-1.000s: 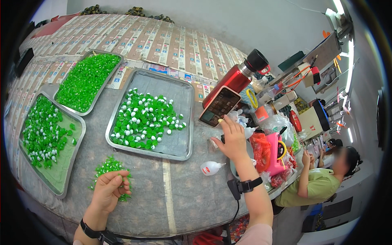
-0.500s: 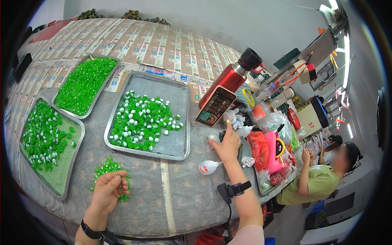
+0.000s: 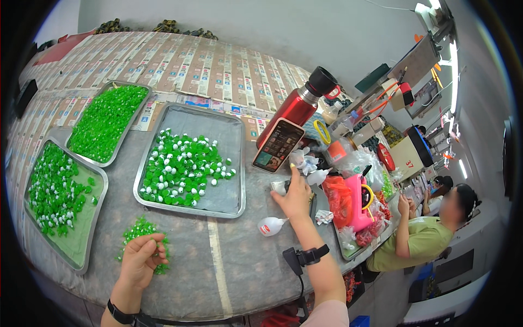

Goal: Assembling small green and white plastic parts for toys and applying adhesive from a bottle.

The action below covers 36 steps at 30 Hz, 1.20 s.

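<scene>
- The left hand (image 3: 143, 259) is curling at the near left, thumb and fingertips pinching together; whether they are gripping a piece, I cannot tell.
- A loose, knobbly heap of small green pieces (image 3: 141, 225) is lying just beyond it.
- The right hand (image 3: 297, 199) is spreading thumb and forefinger wide beside crumpled white tissue (image 3: 278, 187).
- A rounded white squeeze bottle (image 3: 271, 226) is lying nearer.
- Farther left, a round-cornered metal tray (image 3: 227, 132) is holding glossy green-and-white balls (image 3: 182, 166).

From the person's head, a wide fisheye view looks down across the table (image 3: 185, 278) close below.
</scene>
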{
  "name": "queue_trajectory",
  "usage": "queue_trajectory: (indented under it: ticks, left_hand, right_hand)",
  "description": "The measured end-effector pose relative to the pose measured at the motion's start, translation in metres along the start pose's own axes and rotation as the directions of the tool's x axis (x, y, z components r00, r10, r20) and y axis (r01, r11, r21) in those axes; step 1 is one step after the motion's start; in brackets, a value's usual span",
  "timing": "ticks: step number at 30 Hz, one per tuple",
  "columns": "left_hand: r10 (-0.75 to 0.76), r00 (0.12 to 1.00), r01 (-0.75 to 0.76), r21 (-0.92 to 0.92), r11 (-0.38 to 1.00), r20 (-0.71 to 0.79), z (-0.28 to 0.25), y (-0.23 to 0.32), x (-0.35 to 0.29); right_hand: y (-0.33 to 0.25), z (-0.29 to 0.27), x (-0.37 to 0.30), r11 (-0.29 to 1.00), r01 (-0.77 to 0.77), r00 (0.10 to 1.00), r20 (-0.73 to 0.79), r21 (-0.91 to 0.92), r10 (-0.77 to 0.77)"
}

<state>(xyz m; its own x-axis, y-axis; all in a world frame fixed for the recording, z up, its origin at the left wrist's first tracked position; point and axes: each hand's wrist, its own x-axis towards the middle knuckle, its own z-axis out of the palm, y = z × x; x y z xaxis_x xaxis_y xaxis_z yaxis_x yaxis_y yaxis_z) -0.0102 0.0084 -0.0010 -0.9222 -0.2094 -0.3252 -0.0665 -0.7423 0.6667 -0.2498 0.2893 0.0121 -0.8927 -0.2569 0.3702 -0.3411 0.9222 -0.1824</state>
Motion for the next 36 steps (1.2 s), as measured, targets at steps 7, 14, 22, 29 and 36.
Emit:
queue_trajectory:
  ticks: [7,14,22,29,36]
  left_hand:
    - [0.019,1.0,-0.019,0.048,0.999,-0.014,-0.002,-0.002,0.0]
    - [0.021,1.0,-0.021,0.042,0.999,-0.006,-0.001,-0.004,0.002]
    - [-0.02,1.0,0.021,0.075,0.997,-0.01,-0.002,-0.005,0.004]
    - [-0.028,1.0,0.028,0.097,0.995,-0.001,0.001,-0.007,0.003]
    - [-0.05,0.999,0.049,0.096,0.994,0.006,0.003,-0.007,0.005]
  right_hand:
    - [0.062,-0.087,0.064,0.994,-0.106,0.917,-0.387,-0.005,0.096]
    - [0.159,-0.082,0.112,0.965,-0.257,0.951,-0.188,-0.051,0.244]
    - [0.176,-0.02,0.105,0.937,-0.347,0.934,-0.107,-0.036,0.342]
    - [0.176,-0.008,0.104,0.955,-0.27,0.945,-0.156,0.121,0.287]
    - [0.226,0.009,0.108,0.866,-0.246,0.946,-0.086,0.434,0.312]
